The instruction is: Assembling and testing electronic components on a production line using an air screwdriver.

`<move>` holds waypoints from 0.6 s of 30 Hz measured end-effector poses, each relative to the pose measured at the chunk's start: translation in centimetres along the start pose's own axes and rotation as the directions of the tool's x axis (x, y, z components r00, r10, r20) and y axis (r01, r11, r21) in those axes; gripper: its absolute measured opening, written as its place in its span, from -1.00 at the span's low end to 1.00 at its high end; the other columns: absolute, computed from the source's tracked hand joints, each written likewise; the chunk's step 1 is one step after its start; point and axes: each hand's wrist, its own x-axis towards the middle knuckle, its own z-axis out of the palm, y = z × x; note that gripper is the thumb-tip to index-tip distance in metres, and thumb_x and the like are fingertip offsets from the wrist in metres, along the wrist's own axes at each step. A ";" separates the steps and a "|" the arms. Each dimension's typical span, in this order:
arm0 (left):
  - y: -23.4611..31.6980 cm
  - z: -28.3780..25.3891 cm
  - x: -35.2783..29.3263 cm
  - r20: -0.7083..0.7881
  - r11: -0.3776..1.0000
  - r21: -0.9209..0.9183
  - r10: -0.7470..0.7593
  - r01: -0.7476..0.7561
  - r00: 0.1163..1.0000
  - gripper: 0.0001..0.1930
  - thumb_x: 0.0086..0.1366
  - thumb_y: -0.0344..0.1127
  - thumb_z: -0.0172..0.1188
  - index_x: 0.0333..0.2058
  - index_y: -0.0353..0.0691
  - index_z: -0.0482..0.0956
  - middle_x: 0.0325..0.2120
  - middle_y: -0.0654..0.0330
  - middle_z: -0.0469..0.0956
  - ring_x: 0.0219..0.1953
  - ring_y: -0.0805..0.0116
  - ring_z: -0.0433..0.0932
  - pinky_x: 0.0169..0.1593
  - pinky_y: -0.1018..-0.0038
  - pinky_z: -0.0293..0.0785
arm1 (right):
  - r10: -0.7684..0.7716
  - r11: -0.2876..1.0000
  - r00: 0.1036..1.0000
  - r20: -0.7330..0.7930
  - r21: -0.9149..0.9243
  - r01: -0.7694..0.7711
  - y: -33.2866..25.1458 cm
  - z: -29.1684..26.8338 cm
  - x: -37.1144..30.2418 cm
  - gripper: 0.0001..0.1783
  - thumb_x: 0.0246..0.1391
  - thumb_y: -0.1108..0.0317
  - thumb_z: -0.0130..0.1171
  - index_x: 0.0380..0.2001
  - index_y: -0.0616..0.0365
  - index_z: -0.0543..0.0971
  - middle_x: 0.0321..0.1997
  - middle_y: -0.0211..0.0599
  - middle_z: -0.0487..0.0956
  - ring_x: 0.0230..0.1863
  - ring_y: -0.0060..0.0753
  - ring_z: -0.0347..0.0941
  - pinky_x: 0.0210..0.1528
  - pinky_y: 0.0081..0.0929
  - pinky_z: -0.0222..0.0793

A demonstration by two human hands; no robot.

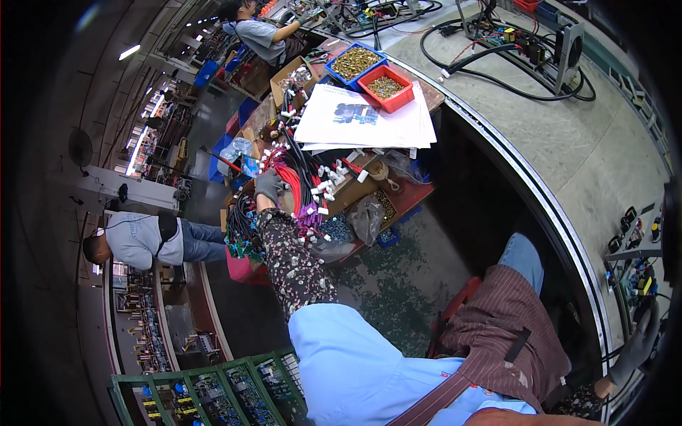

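My left hand [268, 186], in a grey glove on a patterned sleeve, reaches out to a bundle of red and black wires [302, 186] with white connectors, lying on a low red cart [415, 195]. Its fingers curl onto the red wires. Far off at the lower right, my right hand [636, 346], also grey-gloved, lies at the edge of the grey workbench [568, 142] with fingers stretched out and nothing visibly in it. Small colourful parts and black cables [639, 280] sit just above it.
White paper sheets [369, 117], a red bin [386, 87] and a blue bin [353, 62] of small brass parts top the cart. A green rack [213, 390] stands at the lower left. One person [145, 240] bends at left, another [263, 32] sits at the top.
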 end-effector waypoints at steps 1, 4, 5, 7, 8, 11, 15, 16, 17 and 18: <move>0.6 -0.1 -0.4 -0.008 0.987 -0.152 0.048 -0.049 0.999 -0.82 0.12 -0.30 0.02 -0.65 -0.07 0.41 -0.69 0.16 0.44 -0.70 0.37 0.34 -0.69 0.38 0.17 | 0.010 1.000 1.000 0.002 0.019 -0.010 -0.2 0.2 0.0 -0.61 0.18 0.43 -0.11 0.09 0.23 0.33 0.13 -0.25 0.36 0.12 -0.43 0.28 0.06 -0.56 0.26; -0.1 1.6 0.2 -0.338 0.843 0.537 0.197 0.018 0.920 -0.78 0.04 -0.11 0.15 -0.55 -0.13 0.55 -0.54 0.10 0.53 -0.57 0.22 0.47 -0.51 0.31 0.36 | 0.029 0.995 1.000 0.011 0.091 -0.030 -0.9 0.7 -0.2 -0.60 0.18 0.47 -0.15 0.10 0.25 0.31 0.14 -0.22 0.34 0.13 -0.39 0.27 0.10 -0.51 0.23; -0.1 2.5 0.8 -0.213 0.619 0.786 0.264 0.004 0.941 -0.70 0.00 -0.03 0.18 -0.47 -0.17 0.61 -0.45 0.03 0.57 -0.46 0.15 0.55 -0.40 0.29 0.45 | 0.040 0.994 0.999 0.008 0.103 -0.041 -1.1 0.8 -0.3 -0.60 0.18 0.48 -0.16 0.10 0.26 0.31 0.14 -0.21 0.34 0.14 -0.38 0.27 0.11 -0.49 0.22; -0.9 4.7 1.4 -0.395 0.338 0.890 0.238 0.305 0.887 -0.56 -0.04 0.07 0.18 -0.28 -0.14 0.60 -0.22 0.01 0.55 -0.17 0.13 0.53 -0.15 0.35 0.46 | 0.071 0.993 0.997 0.004 0.092 -0.071 -1.4 1.1 -0.7 -0.60 0.18 0.49 -0.17 0.10 0.26 0.31 0.14 -0.21 0.33 0.13 -0.36 0.27 0.12 -0.48 0.21; -1.4 4.3 2.3 -0.507 0.487 0.794 0.200 0.364 0.838 -0.52 -0.11 -0.06 0.27 -0.28 -0.31 0.57 -0.19 -0.06 0.51 -0.11 0.14 0.51 -0.07 0.32 0.44 | 0.099 0.991 0.995 0.005 0.085 -0.099 -1.4 1.1 -0.8 -0.61 0.18 0.51 -0.18 0.09 0.26 0.31 0.15 -0.22 0.33 0.13 -0.35 0.27 0.13 -0.48 0.21; -1.0 3.3 3.3 -0.557 0.527 0.736 0.113 0.425 0.823 -0.55 -0.08 -0.04 0.24 -0.24 -0.22 0.57 -0.14 -0.01 0.50 -0.11 0.15 0.51 -0.07 0.34 0.44 | 0.085 0.992 0.996 0.000 0.089 -0.085 -0.6 0.6 -0.6 -0.62 0.17 0.52 -0.18 0.07 0.28 0.33 0.14 -0.22 0.33 0.12 -0.36 0.29 0.11 -0.49 0.22; 1.3 1.1 3.4 0.190 -0.199 0.966 0.102 -0.167 0.976 -0.77 0.14 -0.14 0.01 -0.50 -0.11 0.55 -0.54 0.14 0.56 -0.56 0.29 0.53 -0.53 0.34 0.40 | 0.132 0.990 0.990 -0.046 0.054 -0.129 -1.4 -0.4 -1.1 -0.62 0.18 0.51 -0.19 0.08 0.27 0.32 0.13 -0.19 0.35 0.12 -0.38 0.28 0.08 -0.51 0.24; 2.0 -3.4 2.7 0.132 0.206 0.967 0.102 -0.151 0.986 -0.80 0.14 -0.19 0.01 -0.59 -0.09 0.48 -0.67 0.22 0.46 -0.70 0.36 0.40 -0.65 0.40 0.25 | 0.120 0.990 0.992 -0.036 0.084 -0.117 -1.7 -0.3 -0.5 -0.62 0.18 0.51 -0.19 0.08 0.27 0.32 0.13 -0.19 0.35 0.12 -0.38 0.28 0.08 -0.51 0.24; 2.9 -8.6 1.0 0.057 0.567 0.817 0.096 -0.102 0.994 -0.78 0.13 -0.24 0.01 -0.68 -0.07 0.40 -0.79 0.30 0.36 -0.83 0.43 0.26 -0.77 0.45 0.10 | 0.077 0.991 0.997 0.000 0.113 -0.077 -0.9 0.7 0.0 -0.62 0.18 0.49 -0.18 0.08 0.27 0.32 0.12 -0.19 0.36 0.13 -0.39 0.28 0.09 -0.51 0.23; 3.9 -11.6 -0.5 0.255 0.459 0.791 0.353 -0.404 0.900 -0.78 0.13 -0.26 0.01 -0.68 -0.04 0.38 -0.82 0.34 0.29 -0.87 0.46 0.15 -0.78 0.48 0.01 | 0.045 0.993 0.999 0.025 0.110 -0.048 -0.3 1.3 0.1 -0.62 0.19 0.48 -0.18 0.08 0.27 0.32 0.12 -0.19 0.36 0.13 -0.40 0.27 0.09 -0.51 0.23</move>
